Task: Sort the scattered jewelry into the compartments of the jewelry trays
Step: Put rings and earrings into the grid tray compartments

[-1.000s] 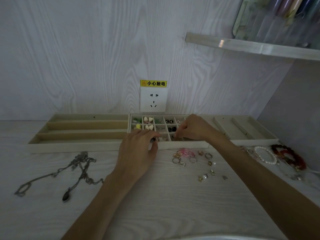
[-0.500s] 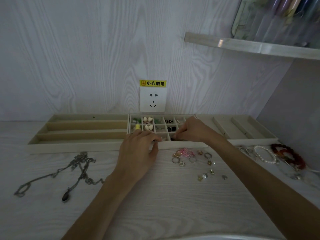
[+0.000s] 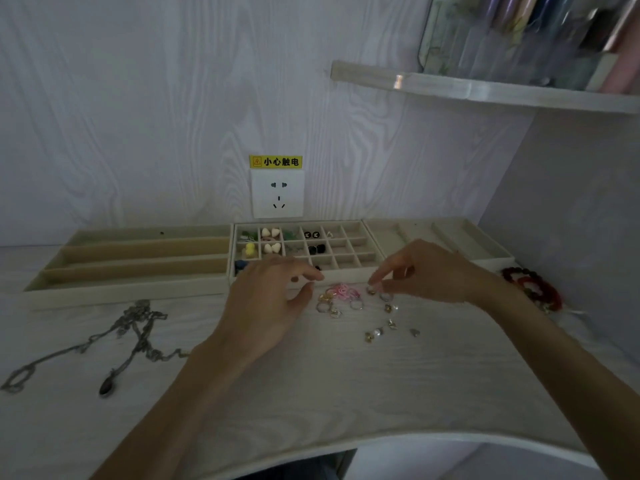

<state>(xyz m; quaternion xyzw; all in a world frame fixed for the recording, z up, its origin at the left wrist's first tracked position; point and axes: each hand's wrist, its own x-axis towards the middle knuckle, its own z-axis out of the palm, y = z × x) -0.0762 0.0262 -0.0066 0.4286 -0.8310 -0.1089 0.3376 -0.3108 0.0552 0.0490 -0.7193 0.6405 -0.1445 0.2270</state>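
— Where do we see the rings (image 3: 341,299)?
— On the bench (image 3: 311,382), just before the grid tray (image 3: 301,282). Right hand (image 3: 427,271) pinches one ring; left hand (image 3: 273,299) hovers, fingers loosely curled, holding nothing.

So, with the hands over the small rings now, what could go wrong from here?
1. The right hand pinches at a ring in dim light; it may slip and roll off among the loose rings.
2. The left hand hovers close to the grid tray; a bump could mix the sorted pieces.
3. The small earrings lie loose on the table below the forearms; a sweep could scatter them.
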